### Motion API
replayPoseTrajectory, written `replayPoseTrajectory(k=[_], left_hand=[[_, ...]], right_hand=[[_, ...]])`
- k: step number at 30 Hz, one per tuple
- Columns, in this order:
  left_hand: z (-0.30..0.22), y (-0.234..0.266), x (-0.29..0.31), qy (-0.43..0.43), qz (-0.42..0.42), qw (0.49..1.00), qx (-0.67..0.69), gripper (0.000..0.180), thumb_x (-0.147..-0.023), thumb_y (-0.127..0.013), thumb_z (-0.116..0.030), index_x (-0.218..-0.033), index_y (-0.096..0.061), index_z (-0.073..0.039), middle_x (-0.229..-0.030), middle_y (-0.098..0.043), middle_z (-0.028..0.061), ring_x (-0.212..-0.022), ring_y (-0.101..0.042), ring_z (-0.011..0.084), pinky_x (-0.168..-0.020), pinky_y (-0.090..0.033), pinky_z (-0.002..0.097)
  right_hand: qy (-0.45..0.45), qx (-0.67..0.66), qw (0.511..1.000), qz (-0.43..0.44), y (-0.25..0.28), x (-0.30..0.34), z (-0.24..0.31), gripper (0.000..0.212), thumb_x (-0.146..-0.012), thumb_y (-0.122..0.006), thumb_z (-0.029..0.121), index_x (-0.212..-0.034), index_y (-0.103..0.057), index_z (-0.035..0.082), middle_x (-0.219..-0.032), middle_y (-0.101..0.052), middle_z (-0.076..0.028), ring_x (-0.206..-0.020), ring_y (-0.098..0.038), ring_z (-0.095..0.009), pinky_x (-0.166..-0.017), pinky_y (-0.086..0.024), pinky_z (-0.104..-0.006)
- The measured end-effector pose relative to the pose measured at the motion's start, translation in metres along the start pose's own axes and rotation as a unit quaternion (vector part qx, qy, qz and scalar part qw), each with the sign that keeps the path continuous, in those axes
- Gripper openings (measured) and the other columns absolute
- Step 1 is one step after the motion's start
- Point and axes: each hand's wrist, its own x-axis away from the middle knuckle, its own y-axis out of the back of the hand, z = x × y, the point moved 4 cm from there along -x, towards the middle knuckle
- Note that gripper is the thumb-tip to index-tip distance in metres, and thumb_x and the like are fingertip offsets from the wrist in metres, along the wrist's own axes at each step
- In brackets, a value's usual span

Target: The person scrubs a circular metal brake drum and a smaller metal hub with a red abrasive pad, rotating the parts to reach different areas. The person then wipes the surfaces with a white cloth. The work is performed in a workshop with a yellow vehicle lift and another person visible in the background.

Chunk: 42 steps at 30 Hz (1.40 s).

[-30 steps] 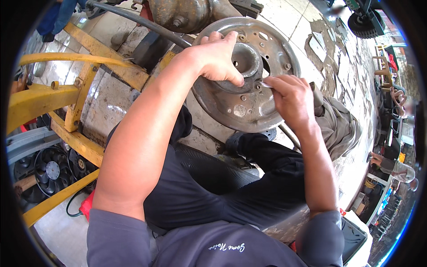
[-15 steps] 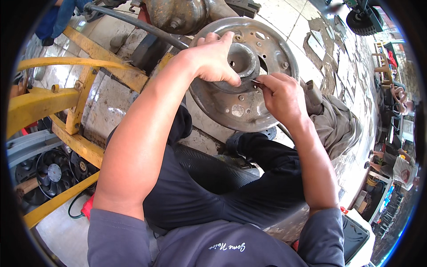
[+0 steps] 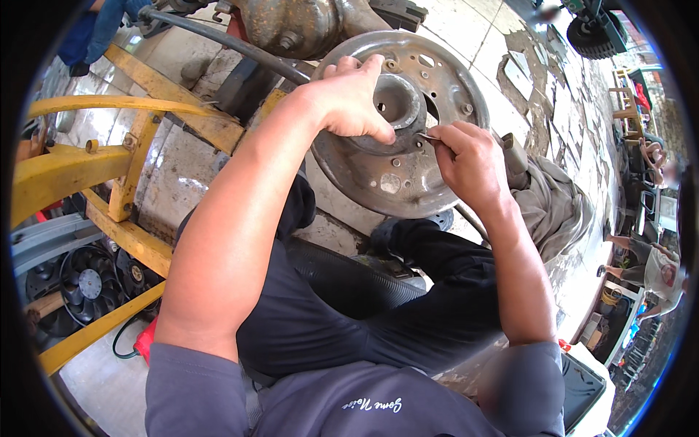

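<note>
A round, worn metal backing plate [image 3: 440,186] with several holes and bolts lies before me. At its middle sits a thick flanged collar [image 3: 409,108] with a deep round opening. My left hand [image 3: 346,100] spans the collar's left side, thumb at its lower edge and fingers at its upper edge, gripping it. Between the thumb and bent fingers of my right hand [image 3: 470,156] is a small thin metal piece [image 3: 429,136]. Its tip points at a small hole on the collar's lower right flange. The hand hides the rest of the piece.
A rusty axle housing [image 3: 287,25] and a long metal rod [image 3: 226,44] lie beyond the plate. Yellow frame bars [image 3: 80,171] and black fans [image 3: 84,284] are on the left. Grey cloth [image 3: 550,207] lies at right. Another person [image 3: 659,273] is at the far right.
My right hand has drawn slightly right and down from the collar, and more of the thin piece shows. My left hand stays in place. The person at far right has shifted.
</note>
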Motion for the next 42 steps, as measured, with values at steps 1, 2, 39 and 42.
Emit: replayPoseTrajectory(k=[1,2,39,42], left_hand=[[0.0,0.0,0.0,-0.001,0.0,1.0,0.0,0.133,-0.063,-0.089,-0.043,-0.163,-0.011,-0.004,-0.157,-0.03,0.0313,-0.149,-0.028,0.0433,-0.122,-0.031,0.044],[0.0,0.0,-0.001,-0.002,0.001,1.0,0.0,0.133,-0.063,-0.089,-0.043,-0.163,-0.011,-0.004,-0.158,-0.03,0.0312,-0.15,-0.028,0.0433,-0.123,-0.031,0.0438],[0.001,-0.002,-0.003,-0.01,-0.008,1.0,-0.004,0.132,-0.062,-0.088,-0.046,-0.164,-0.012,-0.007,-0.16,-0.029,0.0274,-0.149,-0.027,0.0436,-0.122,-0.032,0.0459],[0.003,-0.002,-0.002,-0.007,-0.012,1.0,-0.006,0.131,-0.063,-0.088,-0.045,-0.164,-0.013,-0.007,-0.16,-0.029,0.0274,-0.15,-0.027,0.0434,-0.122,-0.032,0.046]], right_hand=[[0.0,0.0,1.0,0.008,0.0,0.001,0.0,0.015,-0.082,-0.069,-0.001,-0.094,-0.074,0.007,-0.079,-0.066,-0.012,-0.076,-0.067,-0.034,-0.07,-0.054,-0.0434],[0.001,-0.001,1.0,0.015,-0.001,0.001,0.0,0.015,-0.082,-0.069,-0.001,-0.094,-0.074,0.007,-0.079,-0.066,-0.012,-0.076,-0.067,-0.034,-0.07,-0.054,-0.0434],[-0.011,0.008,0.999,0.052,-0.009,-0.006,-0.012,0.014,-0.088,-0.068,0.011,-0.097,-0.078,0.016,-0.092,-0.075,-0.003,-0.093,-0.068,-0.024,-0.085,-0.049,-0.0402],[-0.059,-0.022,0.991,0.115,-0.003,-0.006,-0.018,0.013,-0.088,-0.067,0.01,-0.096,-0.077,0.014,-0.091,-0.074,-0.006,-0.093,-0.069,-0.028,-0.082,-0.051,-0.0425]])
